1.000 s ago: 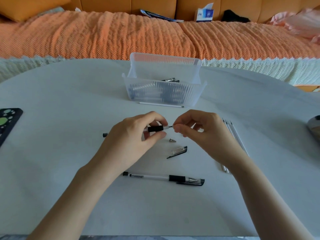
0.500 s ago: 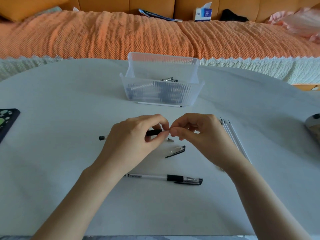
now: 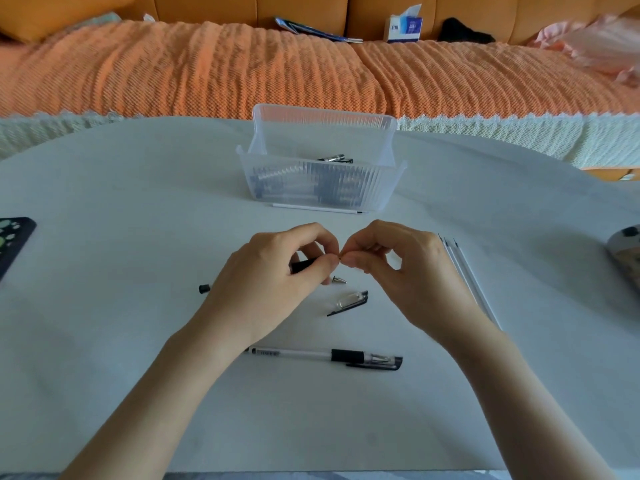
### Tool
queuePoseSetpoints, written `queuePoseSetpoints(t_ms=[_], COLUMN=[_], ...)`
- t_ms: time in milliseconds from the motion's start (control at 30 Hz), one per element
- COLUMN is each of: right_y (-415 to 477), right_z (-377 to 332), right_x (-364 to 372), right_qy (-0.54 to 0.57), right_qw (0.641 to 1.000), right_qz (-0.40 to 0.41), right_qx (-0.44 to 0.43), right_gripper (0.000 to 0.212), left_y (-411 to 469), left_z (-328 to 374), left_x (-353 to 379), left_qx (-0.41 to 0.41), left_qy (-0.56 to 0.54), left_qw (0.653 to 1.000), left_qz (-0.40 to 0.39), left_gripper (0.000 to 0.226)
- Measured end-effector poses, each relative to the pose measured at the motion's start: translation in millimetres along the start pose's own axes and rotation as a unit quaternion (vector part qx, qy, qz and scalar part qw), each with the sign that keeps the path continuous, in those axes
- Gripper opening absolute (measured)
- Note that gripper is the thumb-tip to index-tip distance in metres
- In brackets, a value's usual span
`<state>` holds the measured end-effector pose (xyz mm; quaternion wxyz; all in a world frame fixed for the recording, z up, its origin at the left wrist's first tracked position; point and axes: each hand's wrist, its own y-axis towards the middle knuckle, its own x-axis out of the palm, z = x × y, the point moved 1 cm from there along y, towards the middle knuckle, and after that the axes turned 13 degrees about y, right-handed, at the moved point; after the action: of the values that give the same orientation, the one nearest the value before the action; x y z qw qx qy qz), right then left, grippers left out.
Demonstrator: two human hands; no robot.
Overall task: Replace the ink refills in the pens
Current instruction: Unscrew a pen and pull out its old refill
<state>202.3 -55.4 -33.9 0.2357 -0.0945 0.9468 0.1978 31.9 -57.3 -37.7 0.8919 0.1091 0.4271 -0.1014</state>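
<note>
My left hand (image 3: 270, 282) grips an open pen barrel (image 3: 303, 265) by its black grip; the barrel's black end plug (image 3: 204, 288) shows left of the hand. My right hand (image 3: 405, 271) pinches the tip of the refill (image 3: 342, 257) that sticks out of the barrel, and the fingertips of both hands meet there. On the table below them lie the metal nose cone (image 3: 339, 280) and the clear pen cap (image 3: 349, 301) with a black clip. A whole capped pen (image 3: 325, 356) lies nearer to me. Spare refills (image 3: 464, 271) lie right of my right hand.
A clear ribbed plastic bin (image 3: 322, 187) with several pens stands at the table's middle back, a loose refill (image 3: 318, 208) lying along its front. A dark phone (image 3: 14, 240) lies at the left edge, another object (image 3: 627, 254) at the right edge. An orange-covered sofa (image 3: 242, 71) is behind.
My hands have come together: the right fingers moved left up to the barrel mouth, so less refill and black grip shows between them. Everything lying on the table stayed put.
</note>
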Motion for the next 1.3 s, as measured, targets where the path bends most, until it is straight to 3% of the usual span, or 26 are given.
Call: queuePoseSetpoints(t_ms=[300, 500, 767, 1000, 1300], right_y=[-0.5, -0.9, -1.8, -1.1, -4.4], right_z=[2.0, 0.5, 1.2, 7.3, 7.1], right_x=[2.3, -4.3, -5.1, 2.9, 6.6], right_qy=[-0.035, 0.040, 0.065, -0.033, -0.077], right_qw=[0.996, 0.998, 0.994, 0.993, 0.974], right_qz=[0.006, -0.017, -0.047, -0.001, 0.016], right_qx=[-0.079, 0.049, 0.070, -0.110, -0.213], right_gripper=[0.005, 0.006, 0.006, 0.007, 0.011], left_y=[1.1, -4.1, -5.8, -1.6, 4.4], left_z=[3.5, 6.9, 7.4, 7.9, 3.4], left_x=[-6.3, -5.1, -5.1, -8.8, -18.8], left_qx=[-0.014, 0.014, 0.058, -0.002, -0.034], left_qy=[-0.058, 0.110, 0.162, 0.080, -0.126], left_qw=[0.998, 0.994, 0.984, 0.997, 0.982], left_qz=[-0.035, 0.019, 0.036, -0.008, -0.133], left_gripper=[0.007, 0.006, 0.008, 0.008, 0.010])
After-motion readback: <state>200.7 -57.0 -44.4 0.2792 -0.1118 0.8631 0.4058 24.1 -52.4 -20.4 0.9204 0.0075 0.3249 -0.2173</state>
